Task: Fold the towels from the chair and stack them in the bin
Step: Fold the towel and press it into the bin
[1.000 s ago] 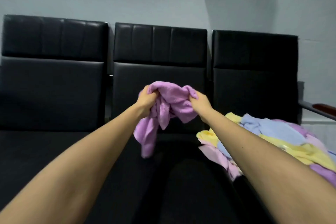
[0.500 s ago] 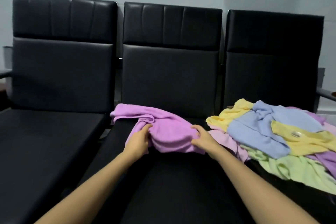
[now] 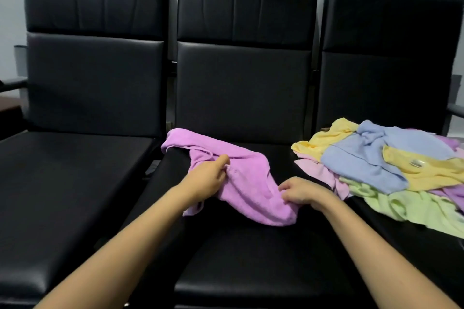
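A crumpled purple towel [image 3: 247, 183] lies on the seat of the middle black chair [image 3: 241, 253]. My left hand [image 3: 207, 179] grips its upper left part, fingers curled into the cloth. At the towel's lower right edge, my right hand [image 3: 302, 192] pinches the fabric. A loose pile of towels [image 3: 381, 163] in yellow, blue, pink, green and purple covers the seat of the right chair. No bin is in view.
Three black padded chairs stand side by side against a pale wall. The left chair [image 3: 67, 183] has a bare seat. A dark armrest [image 3: 12, 82] juts out at the far left, and another armrest [image 3: 455, 109] shows at the far right.
The purple towel came down from mid-air onto the middle seat. Both hands have shifted along it, the right one drawing toward me to the lower right edge.
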Tool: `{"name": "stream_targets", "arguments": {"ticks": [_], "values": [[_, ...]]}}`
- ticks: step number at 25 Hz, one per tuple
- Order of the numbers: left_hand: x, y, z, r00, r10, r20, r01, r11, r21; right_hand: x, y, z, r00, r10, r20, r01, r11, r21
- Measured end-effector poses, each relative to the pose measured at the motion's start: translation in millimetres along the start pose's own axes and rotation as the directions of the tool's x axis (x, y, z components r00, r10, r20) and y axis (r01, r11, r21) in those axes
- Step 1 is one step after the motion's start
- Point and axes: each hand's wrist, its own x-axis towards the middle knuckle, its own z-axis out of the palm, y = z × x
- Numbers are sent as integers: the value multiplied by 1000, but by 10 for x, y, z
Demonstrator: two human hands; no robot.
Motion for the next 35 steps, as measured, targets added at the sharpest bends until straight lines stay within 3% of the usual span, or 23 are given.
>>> {"name": "stream_targets", "arguments": {"ticks": [4,6,7,9,11,14,16,18,20,22,24,26,27,28,30,31,33,35], "values": [[-130,-119,-153,994,29,104,-60,950,307,-152,-28,-107,959,-51,-279,140,940,312],[-196,-140,-173,999,30,25,-38,897,440,-125,-58,-80,937,-19,-349,202,845,495],[-212,-134,-170,999,-2,-54,26,903,429,-103,-74,-53,934,-6,-357,216,805,552],[-207,-96,-187,971,-128,-202,177,953,247,-44,-106,-6,931,10,-365,236,745,624],[-202,-50,-220,937,-248,-245,283,952,119,33,-181,51,920,9,-393,265,724,636],[-295,-97,-120,972,-224,-75,235,950,205,114,-283,218,895,-158,-417,345,839,421],[-370,-120,1,969,-224,108,199,958,205,145,-281,382,934,-276,-229,326,919,221],[-387,-102,-12,943,-215,255,200,976,81,164,-285,468,957,-285,-54,282,958,-51],[-357,-6,-169,872,-186,454,185,982,46,137,-402,363,971,-235,-48,211,933,-291],[-309,69,-323,757,-177,629,189,981,49,25,-567,216,993,-121,-3,108,893,-436],[-269,94,-439,659,-216,721,302,953,10,-108,-621,76,990,69,121,-10,901,-433],[-215,116,-479,623,-236,746,423,904,-66,-211,-570,12,923,265,278,-128,895,-426],[-163,102,-459,663,-254,704,432,898,-83,-195,-523,9,906,290,308,-140,892,-429],[-94,61,-403,744,-277,608,394,917,-64,-142,-482,14,934,234,271,-107,905,-411],[26,-86,-202,901,-283,329,274,959,75,62,-424,68,996,-73,52,85,956,-280],[73,-169,-38,935,-277,222,248,957,149,143,-431,145,974,-219,-62,204,961,-185],[94,-297,273,941,-269,204,216,945,247,228,-498,358,917,-371,-144,377,926,14],[110,-318,415,919,-216,329,136,959,250,294,-509,538,914,-403,-50,405,913,56]]}}
